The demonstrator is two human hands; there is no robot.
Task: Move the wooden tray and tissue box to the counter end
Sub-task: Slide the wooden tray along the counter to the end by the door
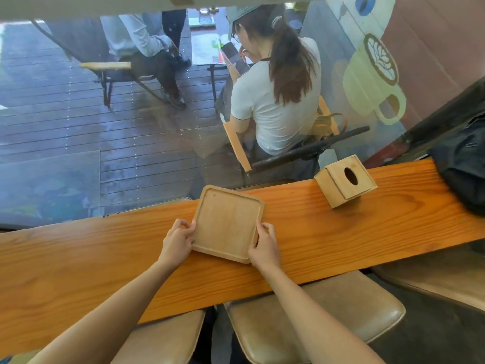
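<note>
The long wooden counter (328,248) runs across the view in front of a window, and everything here sits on or beside it. Under its near edge stand padded stools (315,321). At the counter's right end a black bag (464,169) rests on the top, partly out of view. The square wooden tray (227,223) lies near the middle of the counter, empty, with its near edge toward the person. The left hand (177,243) grips the tray's left rim near the close corner, thumb over the top, fingers (183,228) curled on the edge. The right hand (265,245) clasps the right rim near its close corner in the same way, so the tray sits between both hands. The wooden tissue box (345,181) stands on the counter to the tray's right, well apart from it and between it and the bag, untouched, with its oval opening facing up.
</note>
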